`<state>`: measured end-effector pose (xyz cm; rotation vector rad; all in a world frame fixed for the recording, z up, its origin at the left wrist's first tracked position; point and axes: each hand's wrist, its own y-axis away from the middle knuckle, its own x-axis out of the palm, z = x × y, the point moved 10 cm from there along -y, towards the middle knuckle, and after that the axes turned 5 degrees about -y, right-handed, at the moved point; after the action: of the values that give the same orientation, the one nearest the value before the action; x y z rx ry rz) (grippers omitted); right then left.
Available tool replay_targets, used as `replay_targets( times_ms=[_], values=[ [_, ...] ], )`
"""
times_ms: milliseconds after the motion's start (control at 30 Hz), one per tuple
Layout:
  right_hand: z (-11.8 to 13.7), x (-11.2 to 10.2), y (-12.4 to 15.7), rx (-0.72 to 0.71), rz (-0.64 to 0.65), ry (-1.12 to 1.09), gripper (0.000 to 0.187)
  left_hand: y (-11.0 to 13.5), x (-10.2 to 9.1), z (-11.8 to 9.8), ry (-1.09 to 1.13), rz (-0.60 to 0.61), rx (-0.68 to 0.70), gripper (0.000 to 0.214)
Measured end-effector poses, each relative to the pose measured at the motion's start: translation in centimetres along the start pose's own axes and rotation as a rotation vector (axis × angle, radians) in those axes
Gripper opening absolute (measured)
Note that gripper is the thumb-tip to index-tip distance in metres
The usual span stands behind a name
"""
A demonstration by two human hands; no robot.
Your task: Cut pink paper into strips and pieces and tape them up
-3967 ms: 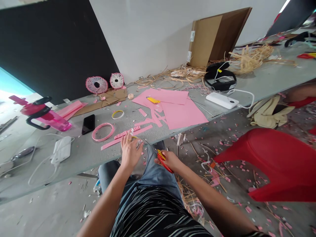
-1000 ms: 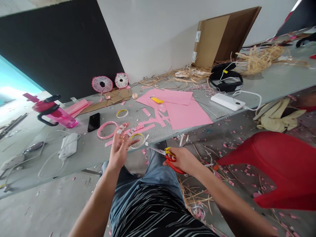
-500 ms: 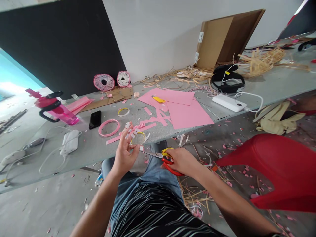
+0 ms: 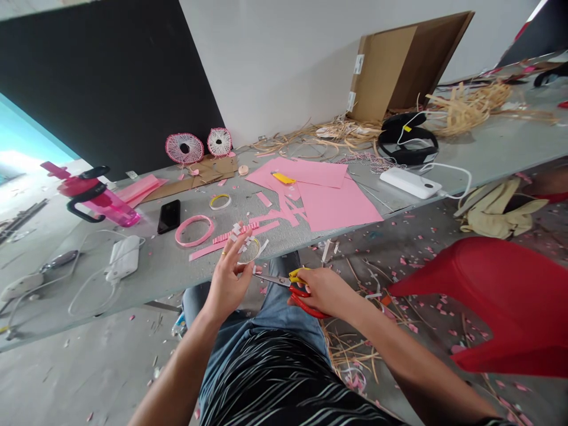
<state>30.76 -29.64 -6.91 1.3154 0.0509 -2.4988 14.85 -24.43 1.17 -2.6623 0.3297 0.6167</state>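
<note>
Over the front edge of the grey desk (image 4: 151, 266), my right grip (image 4: 322, 290) is closed firmly around the red and yellow handles of a pair of scissors (image 4: 304, 300), their steel blades (image 4: 271, 279) almost shut and pointing left toward my other hand, with no paper showing between them. My left grip (image 4: 227, 285) is raised just above the desk edge with its fingers loosely spread. It looks open, though I cannot rule out a tiny scrap hidden against the fingers. Just behind those fingers sits a thin pale ring edged in yellow (image 4: 248, 251), and beside it lies a pink paper strip with a pleated run (image 4: 235, 233), small white tabs (image 4: 237, 228) clustered on it near my fingertips. Farther left, a finished-looking pink hoop (image 4: 194, 231) and a smaller yellow-and-white ring (image 4: 220, 202) lie apart on the desk. Some of the work looks done: the hoop is formed, much of the strip is pleated, and narrow pink offcuts (image 4: 284, 214) lie against the pink card sheets (image 4: 337, 204). Left over are those largely whole sheets and the pale ring, which carries no pink that I can make out.
</note>
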Motion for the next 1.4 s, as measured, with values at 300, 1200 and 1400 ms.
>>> replay_targets(
  times_ms=[300,1200,1400],
  values=[
    [-0.8,1.3,0.4,-0.024,-0.005,-0.052,0.032,-0.4,-0.6,1.0,-0.015,-0.113,-0.002,0.050],
    [-5.6,3.3,-0.5,0.191,-0.070,-0.393,0.034,-2.3,1.2,4.2,-0.829,-0.177,0.184,0.010],
    [-5.7,4.7,-0.1,0.173,-0.064,-0.383,0.031,-1.6,0.5,4.8,-0.774,-0.139,0.165,0.006]
  ],
)
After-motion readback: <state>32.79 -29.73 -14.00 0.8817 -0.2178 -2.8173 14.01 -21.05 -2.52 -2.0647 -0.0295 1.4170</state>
